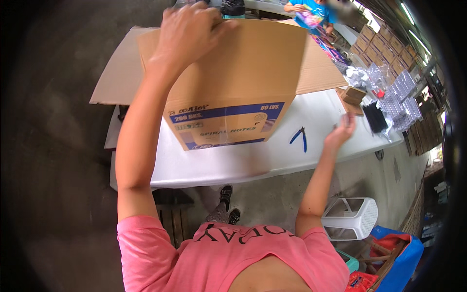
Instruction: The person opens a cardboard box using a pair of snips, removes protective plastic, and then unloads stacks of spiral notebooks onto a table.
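A brown cardboard box (pixel 224 126) with a blue printed band stands on the white-covered table, its top flaps raised and spread outward. My left hand (pixel 189 36) is at the upper edge of the tall near flap (pixel 243 63), fingers hooked over it and the thumb along its face. Slightly blurred, my right hand (pixel 340 130) hovers over the table's right part with loosely bent fingers and nothing visible in it. Between that hand and the box lies a pair of blue-handled cutting pliers (pixel 300 139). The inside of the box is hidden behind the near flap.
Small wooden blocks (pixel 353 95), a dark bundle (pixel 375 118) and plastic-wrapped packs (pixel 399 92) crowd the table's right end. A white stool (pixel 357 219) stands on the floor at right. Across the table is a person in blue (pixel 314 12); stacked cartons (pixel 384 46) rise behind.
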Motion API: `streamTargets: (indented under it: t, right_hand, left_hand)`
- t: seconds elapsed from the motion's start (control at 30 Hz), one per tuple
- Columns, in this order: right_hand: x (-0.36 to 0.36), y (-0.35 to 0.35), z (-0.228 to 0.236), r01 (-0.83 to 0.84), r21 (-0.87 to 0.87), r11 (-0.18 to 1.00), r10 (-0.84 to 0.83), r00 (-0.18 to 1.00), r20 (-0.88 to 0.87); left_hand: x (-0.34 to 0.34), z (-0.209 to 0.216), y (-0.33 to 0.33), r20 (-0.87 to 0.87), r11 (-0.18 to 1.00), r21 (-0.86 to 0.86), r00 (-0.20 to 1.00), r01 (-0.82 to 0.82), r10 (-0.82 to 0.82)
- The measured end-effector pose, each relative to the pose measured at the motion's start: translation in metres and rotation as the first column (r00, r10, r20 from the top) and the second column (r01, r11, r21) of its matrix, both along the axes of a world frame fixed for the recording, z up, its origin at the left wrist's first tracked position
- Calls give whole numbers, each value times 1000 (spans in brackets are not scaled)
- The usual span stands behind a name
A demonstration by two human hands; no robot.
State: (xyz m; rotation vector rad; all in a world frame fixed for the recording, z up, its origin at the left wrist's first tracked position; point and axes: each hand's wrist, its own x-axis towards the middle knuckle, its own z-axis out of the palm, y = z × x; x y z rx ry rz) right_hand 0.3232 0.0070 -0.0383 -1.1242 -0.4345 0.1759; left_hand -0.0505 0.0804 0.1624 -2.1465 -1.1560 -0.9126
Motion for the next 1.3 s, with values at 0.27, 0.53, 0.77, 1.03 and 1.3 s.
streamTargets:
  t: [0.27, 0.53, 0.77, 1.03, 1.3]
  right_hand:
    - [-33, -38, 150, -557, 355, 751, 401, 812, 425]
    - [-167, 61, 116, -187, -659, 728, 573, -363, 735]
    - [-153, 109, 98, -336, -889, 310, 811, -394, 432]
    - [-201, 92, 155, -47, -938, 343, 768, -561, 309]
    - [-297, 126, 143, -236, -933, 271, 602, -714, 356]
  left_hand:
    - [-28, -77, -177, -67, 797, -517, 914, 310, -400]
    - [-49, -235, -99, -300, 915, -404, 946, -11, -121]
    - [-52, -257, -66, -312, 913, -407, 941, -7, -132]
    - [-59, -257, -63, -267, 906, -411, 936, 107, -231]
    - [-69, -264, -56, -205, 911, -339, 927, 234, -315]
